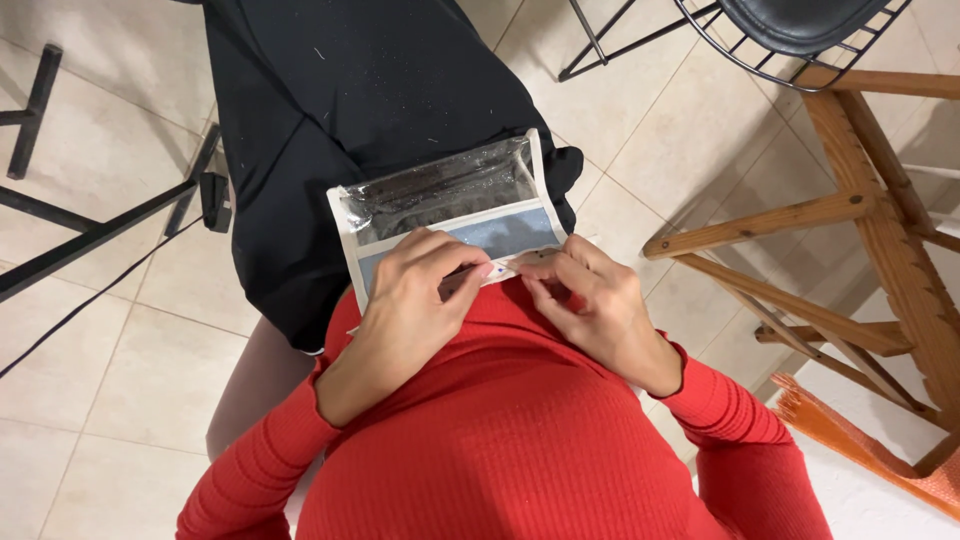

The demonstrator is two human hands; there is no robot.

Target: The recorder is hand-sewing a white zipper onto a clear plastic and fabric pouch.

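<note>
I count two hands, the left hand (405, 300) and the right hand (590, 300), one clear pouch with cream edging (445, 205), one wooden stool (870, 210), one black wire chair (790, 30) and one orange cloth (860, 445).

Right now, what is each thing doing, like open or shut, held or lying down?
Clear pouch: held at its near edge by both hands, lying flat on the lap; open or shut cannot be told.
Left hand: fingers pinching the pouch's edge.
Right hand: fingers pinching the same edge.
Black garment: spread under the pouch.
Wooden stool: standing on the tiled floor.
Black seat: standing, nothing on it.
</note>
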